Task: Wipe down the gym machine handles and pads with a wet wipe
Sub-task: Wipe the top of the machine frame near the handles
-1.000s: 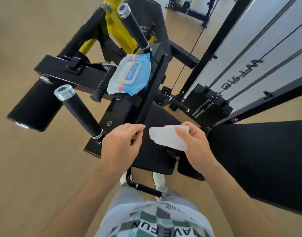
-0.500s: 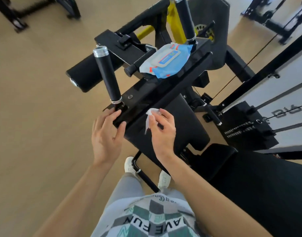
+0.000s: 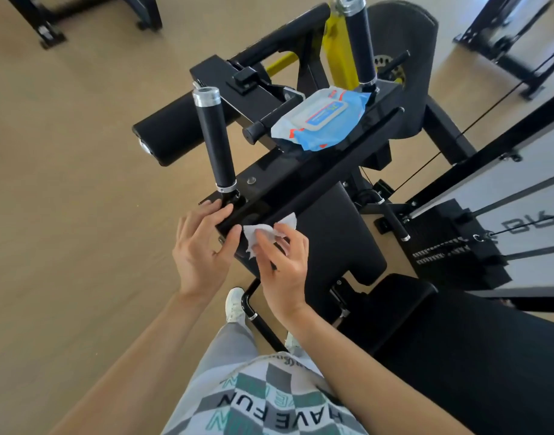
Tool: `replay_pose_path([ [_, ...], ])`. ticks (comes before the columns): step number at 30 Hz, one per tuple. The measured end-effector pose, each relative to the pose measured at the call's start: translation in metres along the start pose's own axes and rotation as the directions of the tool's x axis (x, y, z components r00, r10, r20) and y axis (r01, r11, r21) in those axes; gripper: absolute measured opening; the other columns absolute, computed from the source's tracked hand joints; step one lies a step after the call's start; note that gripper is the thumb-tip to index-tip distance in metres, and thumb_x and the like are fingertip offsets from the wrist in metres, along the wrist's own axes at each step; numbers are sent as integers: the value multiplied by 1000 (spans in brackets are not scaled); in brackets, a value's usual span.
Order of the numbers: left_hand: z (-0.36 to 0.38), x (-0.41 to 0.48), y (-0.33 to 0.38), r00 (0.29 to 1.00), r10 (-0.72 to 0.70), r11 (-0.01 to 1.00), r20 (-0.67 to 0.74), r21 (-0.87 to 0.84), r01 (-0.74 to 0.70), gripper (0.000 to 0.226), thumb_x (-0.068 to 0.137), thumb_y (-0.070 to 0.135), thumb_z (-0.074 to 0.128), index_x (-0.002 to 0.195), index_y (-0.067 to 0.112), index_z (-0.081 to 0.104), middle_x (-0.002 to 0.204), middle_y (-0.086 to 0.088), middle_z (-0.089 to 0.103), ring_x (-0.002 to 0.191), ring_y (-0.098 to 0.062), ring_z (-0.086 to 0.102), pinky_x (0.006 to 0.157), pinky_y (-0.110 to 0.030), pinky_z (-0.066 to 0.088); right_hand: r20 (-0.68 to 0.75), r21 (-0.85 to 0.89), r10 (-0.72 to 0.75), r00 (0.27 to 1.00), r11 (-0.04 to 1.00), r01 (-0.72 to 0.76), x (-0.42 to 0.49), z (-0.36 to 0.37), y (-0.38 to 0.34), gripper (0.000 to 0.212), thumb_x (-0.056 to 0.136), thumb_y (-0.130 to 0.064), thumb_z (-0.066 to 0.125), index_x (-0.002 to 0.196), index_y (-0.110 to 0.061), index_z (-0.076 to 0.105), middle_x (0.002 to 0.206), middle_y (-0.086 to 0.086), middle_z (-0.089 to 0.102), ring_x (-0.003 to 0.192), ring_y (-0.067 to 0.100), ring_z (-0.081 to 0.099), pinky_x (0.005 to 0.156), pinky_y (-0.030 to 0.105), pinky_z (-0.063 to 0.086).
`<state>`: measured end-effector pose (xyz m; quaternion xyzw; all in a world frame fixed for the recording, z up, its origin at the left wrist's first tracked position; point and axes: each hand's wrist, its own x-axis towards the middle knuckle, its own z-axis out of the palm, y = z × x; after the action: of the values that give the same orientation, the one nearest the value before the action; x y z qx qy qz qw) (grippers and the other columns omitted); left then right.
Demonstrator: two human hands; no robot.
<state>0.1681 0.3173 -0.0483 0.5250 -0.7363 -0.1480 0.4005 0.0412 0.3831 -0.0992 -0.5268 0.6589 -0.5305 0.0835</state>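
Observation:
A black gym machine fills the middle of the head view. Its near upright handle [image 3: 214, 139] has a chrome cap, and a second handle [image 3: 360, 42] rises at the back. My right hand [image 3: 283, 262] pinches a crumpled white wet wipe [image 3: 263, 233] against the near end of the black frame bar [image 3: 303, 186], just below the near handle's base. My left hand [image 3: 203, 246] rests on the corner of that bar, fingers laid over its edge. A black seat pad [image 3: 338, 233] lies right of my hands.
A blue pack of wipes [image 3: 321, 119] lies on the frame's top plate. A black foam roller pad [image 3: 172, 130] sticks out to the left. The weight stack [image 3: 457, 246] and cables stand at the right, another pad [image 3: 473, 356] at lower right. Wooden floor spreads to the left.
The wipe went from spread out to crumpled. My right hand carried it left onto the frame bar's near end. My left hand moved onto the bar's corner and stays there.

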Motion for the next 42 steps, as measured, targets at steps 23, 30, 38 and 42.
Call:
replay_pose_path([
  [23, -3, 0, -3, 999, 26, 1000, 44, -15, -25, 33, 90, 17, 75, 122, 9, 73, 129, -6, 66, 126, -26, 59, 107, -23, 40, 454, -139, -397, 798, 853, 503, -8, -21, 25, 56, 105, -23, 54, 155, -11, 32, 163, 14, 29, 154, 41, 16, 116, 58, 37],
  [30, -1, -2, 4, 1000, -23, 998, 22, -57, 24, 33, 89, 14, 74, 122, 10, 72, 130, -5, 65, 128, -26, 58, 109, -29, 42, 271, -156, -135, 953, 971, 182, 36, -33, 50, 49, 105, -14, 53, 152, -3, 41, 166, 20, 18, 155, 44, 8, 128, 41, 15],
  [38, 5, -5, 12, 1000, -14, 999, -27, 39, 15, 31, 91, 10, 71, 121, 5, 71, 130, -9, 66, 128, -30, 59, 109, -20, 38, 136, -154, -9, 991, 988, 30, 68, -36, 54, 44, 106, -15, 48, 149, -4, 48, 163, 19, 28, 155, 40, 15, 128, 40, 18],
  [42, 12, -8, 24, 983, 141, 966, -118, 234, -110, 24, 91, 10, 71, 115, 6, 74, 121, -9, 69, 114, -36, 63, 99, -39, 47, 256, -119, -147, 955, 976, 182, 39, -30, 39, 46, 104, -9, 51, 149, 0, 46, 160, 19, 35, 153, 46, 16, 125, 51, 23],
])
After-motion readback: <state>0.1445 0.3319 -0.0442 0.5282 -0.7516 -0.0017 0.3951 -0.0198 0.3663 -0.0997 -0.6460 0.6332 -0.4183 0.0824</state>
